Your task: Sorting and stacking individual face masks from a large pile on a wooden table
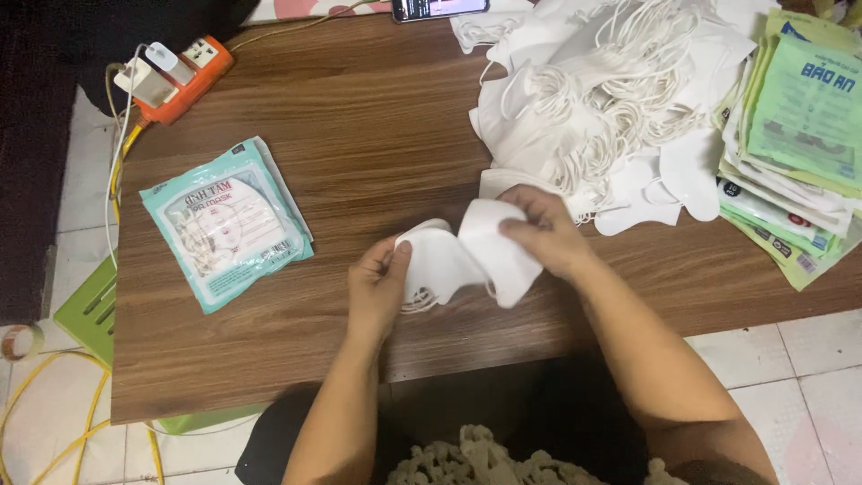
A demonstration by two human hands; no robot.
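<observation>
Over the tabletop [359,135], we pinch one white mask [467,256] between both hands: left hand [377,287] closed on its left edge, right hand [543,229] gripping the top. Beyond lie a packet [224,220], a mask heap [602,99] and stacked packets [795,135].

From my remote feed, this reads as a home turned small packing station; a low wooden table [377,135] sits on a pale tiled floor [790,377], with the worker seated on the floor against it; an orange power strip [184,76] with white chargers plugged in lies at one corner, yellow cable [54,404] looping across the tiles; a phone [440,8] rests at the far edge; a heap of loose white face masks [611,99], a stack of printed empty pouches [799,135] and a few filled teal packets [226,220] point to piecework done in a living space rather than a factory.
</observation>
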